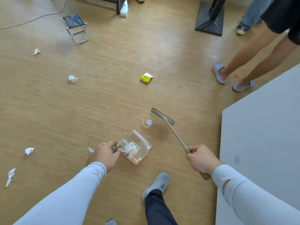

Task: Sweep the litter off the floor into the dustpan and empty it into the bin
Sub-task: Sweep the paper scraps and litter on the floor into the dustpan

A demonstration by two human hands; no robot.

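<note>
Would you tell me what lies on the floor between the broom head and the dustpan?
In the head view, a small white bottle cap with a curled white strip beside it lies between the broom head and the clear dustpan.

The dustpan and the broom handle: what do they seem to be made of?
The dustpan looks like clear, glossy plastic: the floor and the litter inside show through its walls. Its grip, held by the left hand, is opaque olive-brown, perhaps plastic too. The broom handle, gripped by the right hand, is matt tan; wood or painted metal, I cannot tell.
</note>
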